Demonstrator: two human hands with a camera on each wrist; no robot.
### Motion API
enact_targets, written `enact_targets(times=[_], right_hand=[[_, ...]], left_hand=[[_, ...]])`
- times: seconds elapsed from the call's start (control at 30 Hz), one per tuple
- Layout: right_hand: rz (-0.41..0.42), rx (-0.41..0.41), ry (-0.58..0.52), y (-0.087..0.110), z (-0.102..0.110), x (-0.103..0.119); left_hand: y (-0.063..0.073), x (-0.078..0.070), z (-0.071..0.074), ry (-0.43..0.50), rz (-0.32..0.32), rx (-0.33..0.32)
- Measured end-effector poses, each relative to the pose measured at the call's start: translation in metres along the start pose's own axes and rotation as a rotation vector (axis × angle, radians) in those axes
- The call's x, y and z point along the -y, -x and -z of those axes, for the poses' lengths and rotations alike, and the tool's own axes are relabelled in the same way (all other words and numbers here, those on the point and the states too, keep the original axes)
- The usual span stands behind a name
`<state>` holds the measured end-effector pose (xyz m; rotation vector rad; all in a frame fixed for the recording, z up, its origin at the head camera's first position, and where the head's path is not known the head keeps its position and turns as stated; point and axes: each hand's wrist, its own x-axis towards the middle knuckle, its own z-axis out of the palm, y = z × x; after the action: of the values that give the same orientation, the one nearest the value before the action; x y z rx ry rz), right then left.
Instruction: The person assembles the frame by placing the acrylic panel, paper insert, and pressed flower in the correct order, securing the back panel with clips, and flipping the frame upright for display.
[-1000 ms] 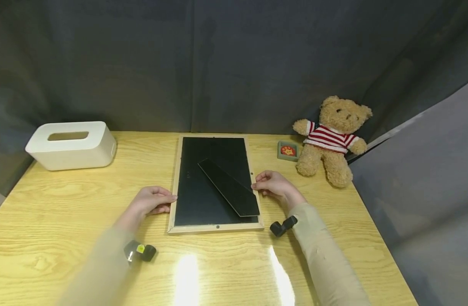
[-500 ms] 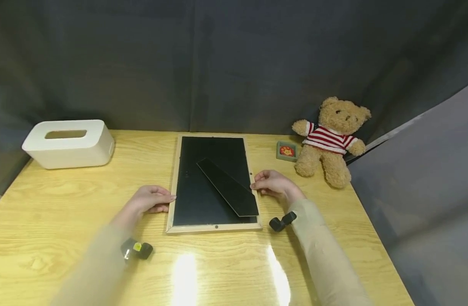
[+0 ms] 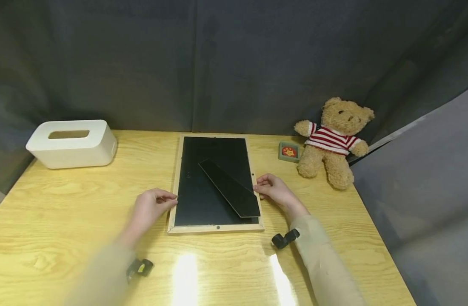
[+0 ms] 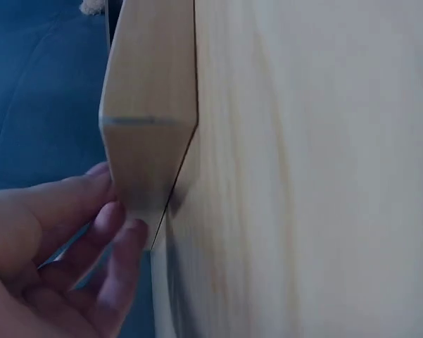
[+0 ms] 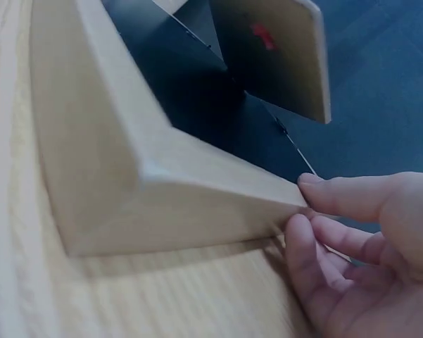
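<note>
Frame (image 3: 195,229): smooth wood. Backing (image 3: 197,199): matt. Tabletop (image 3: 84,204): glossy, wood-grained. Bear (image 3: 318,155): fuzzy plush.

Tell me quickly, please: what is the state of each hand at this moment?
Left hand: closed, pinching the wooden frame at its left edge.
Right hand: closed, pinching the wooden frame at its right edge.

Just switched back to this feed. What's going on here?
A person has both bare hands on a rectangular pale-wood picture frame lying back side up on the light wood-grain table. The left hand holds its left edge, the right hand its right edge. The tapered black stand leg slants across the flat black back panel, its wide end raised. Behind, a white plastic tissue box sits left, and a tan plush bear in a red-and-white striped shirt right.
</note>
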<state>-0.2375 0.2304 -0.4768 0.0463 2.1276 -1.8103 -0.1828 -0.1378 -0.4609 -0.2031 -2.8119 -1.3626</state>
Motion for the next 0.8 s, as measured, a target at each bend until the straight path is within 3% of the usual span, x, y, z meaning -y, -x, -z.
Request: enact_targets(times=[0.17,0.37,0.63,0.8], right_hand=[[0.018,-0.018,-0.009,0.000,-0.001,-0.004],[0.027,-0.058,0.005,0.002,-0.003,-0.007],[0.065,-0.140,0.115,0.009,-0.010,-0.013],[0.084,-0.158,0.151,0.014,-0.011,-0.016]], left_hand=[[0.002,-0.001,-0.007,-0.063,-0.050,-0.082],[0.005,0.002,-0.011,-0.015,-0.084,-0.130],[0.008,0.012,-0.016,0.183,0.027,-0.122],[0.009,0.015,-0.019,0.252,0.071,-0.115]])
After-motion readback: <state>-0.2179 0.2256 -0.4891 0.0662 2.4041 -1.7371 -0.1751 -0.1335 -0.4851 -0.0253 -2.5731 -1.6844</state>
